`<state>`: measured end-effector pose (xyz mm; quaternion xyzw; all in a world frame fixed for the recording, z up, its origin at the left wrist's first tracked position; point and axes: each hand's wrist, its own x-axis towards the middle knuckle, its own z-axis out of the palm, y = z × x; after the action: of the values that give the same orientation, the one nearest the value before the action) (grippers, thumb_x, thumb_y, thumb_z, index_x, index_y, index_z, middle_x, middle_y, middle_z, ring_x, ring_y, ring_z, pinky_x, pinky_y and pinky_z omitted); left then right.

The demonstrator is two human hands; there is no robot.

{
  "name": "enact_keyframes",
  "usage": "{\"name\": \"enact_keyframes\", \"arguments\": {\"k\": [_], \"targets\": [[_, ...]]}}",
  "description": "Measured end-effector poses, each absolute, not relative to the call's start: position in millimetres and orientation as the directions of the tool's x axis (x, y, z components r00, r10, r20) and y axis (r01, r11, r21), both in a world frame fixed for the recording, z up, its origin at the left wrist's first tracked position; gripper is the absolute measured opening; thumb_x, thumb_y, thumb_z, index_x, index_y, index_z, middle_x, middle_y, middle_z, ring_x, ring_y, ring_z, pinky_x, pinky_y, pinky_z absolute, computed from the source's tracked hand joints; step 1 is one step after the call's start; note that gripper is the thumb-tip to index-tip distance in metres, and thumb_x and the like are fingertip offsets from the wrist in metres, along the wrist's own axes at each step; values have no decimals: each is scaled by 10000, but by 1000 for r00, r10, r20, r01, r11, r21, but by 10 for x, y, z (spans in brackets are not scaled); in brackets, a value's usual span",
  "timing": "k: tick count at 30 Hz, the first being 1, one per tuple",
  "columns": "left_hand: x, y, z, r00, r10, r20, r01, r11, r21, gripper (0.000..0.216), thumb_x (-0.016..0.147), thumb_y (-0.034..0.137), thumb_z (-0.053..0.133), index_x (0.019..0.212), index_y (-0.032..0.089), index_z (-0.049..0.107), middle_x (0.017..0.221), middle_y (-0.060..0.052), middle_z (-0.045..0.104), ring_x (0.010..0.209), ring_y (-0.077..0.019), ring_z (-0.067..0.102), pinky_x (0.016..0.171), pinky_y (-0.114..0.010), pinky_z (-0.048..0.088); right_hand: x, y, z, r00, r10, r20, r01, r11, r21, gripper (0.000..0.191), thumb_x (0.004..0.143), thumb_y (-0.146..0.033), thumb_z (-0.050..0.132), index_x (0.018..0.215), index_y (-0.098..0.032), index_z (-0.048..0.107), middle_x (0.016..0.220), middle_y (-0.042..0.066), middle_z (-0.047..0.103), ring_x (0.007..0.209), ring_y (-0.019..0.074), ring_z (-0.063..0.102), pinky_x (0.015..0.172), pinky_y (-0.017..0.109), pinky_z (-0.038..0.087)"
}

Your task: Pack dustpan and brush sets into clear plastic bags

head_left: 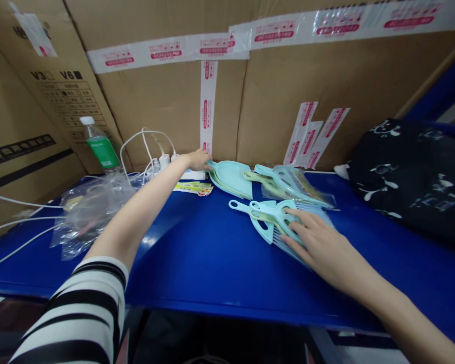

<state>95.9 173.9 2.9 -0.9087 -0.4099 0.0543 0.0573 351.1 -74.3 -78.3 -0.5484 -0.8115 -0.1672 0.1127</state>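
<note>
My left hand (199,160) reaches to the back of the blue table, its fingers closed at the handle end of a pale blue dustpan (233,177). A pale green dustpan (222,183) shows beneath that one. My right hand (322,247) lies over a small pile of hand brushes, fingers spread and touching the top pale blue brush (267,207). A light green brush handle and pale blue bristles show in this pile. Behind it, a light green piece (267,183) and another pale blue piece (288,182) lie partly on clear plastic wrapping.
A bottle with a green label (103,150) stands at the back left. Crumpled clear plastic bags (94,210), white cables and a power strip (193,175) lie nearby. A black patterned bag (413,177) is at the right. Cardboard (155,101) walls the back.
</note>
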Motion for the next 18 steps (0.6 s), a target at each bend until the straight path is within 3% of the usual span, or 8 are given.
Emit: {"name": "enact_keyframes", "arguments": {"k": [5, 8, 11, 15, 18], "targets": [[949, 1674, 2, 622, 782, -27, 769, -618, -163, 457, 913, 289, 431, 1344, 149, 488, 1348, -163, 501, 1209, -277, 528, 1009, -345, 393, 3491, -672, -835, -403, 817, 412, 915, 366, 171, 528, 992, -436, 235, 868, -175, 677, 1179, 178, 665, 1146, 315, 598, 876, 460, 525], [942, 1608, -2, 603, 797, 4, 785, -593, -182, 466, 907, 281, 443, 1360, 178, 479, 1369, -167, 478, 1260, -309, 479, 1027, -395, 382, 3463, -661, -850, -397, 818, 416, 918, 365, 159, 524, 989, -446, 234, 902, -162, 666, 1176, 192, 662, 1143, 334, 593, 864, 472, 523], [934, 1472, 16, 590, 805, 61, 797, -568, -203, 506, 905, 292, 461, 1397, 180, 432, 1391, -187, 448, 1301, -355, 413, 1021, -465, 379, 3441, -678, -789, -388, 824, 414, 915, 396, 69, 489, 977, -484, 253, 837, -202, 627, 1165, 171, 667, 1102, 322, 611, 833, 462, 525], [946, 1197, 39, 614, 779, 128, 784, -582, -217, 467, 927, 258, 435, 1385, 171, 438, 1411, -176, 422, 1316, -336, 382, 1030, -461, 369, 3482, -615, -526, -344, 850, 398, 918, 394, -47, 419, 953, -480, 293, 759, -232, 569, 992, 133, 707, 958, 293, 653, 759, 422, 518], [966, 985, 17, 671, 727, 145, 736, -629, -251, 389, 926, 247, 456, 1294, 151, 538, 1365, -168, 469, 1277, -315, 425, 1020, -437, 380, 3566, -392, -283, -217, 922, 319, 974, 229, 1, 314, 919, -393, 361, 794, -228, 596, 806, 103, 702, 803, 284, 657, 685, 404, 493]]}}
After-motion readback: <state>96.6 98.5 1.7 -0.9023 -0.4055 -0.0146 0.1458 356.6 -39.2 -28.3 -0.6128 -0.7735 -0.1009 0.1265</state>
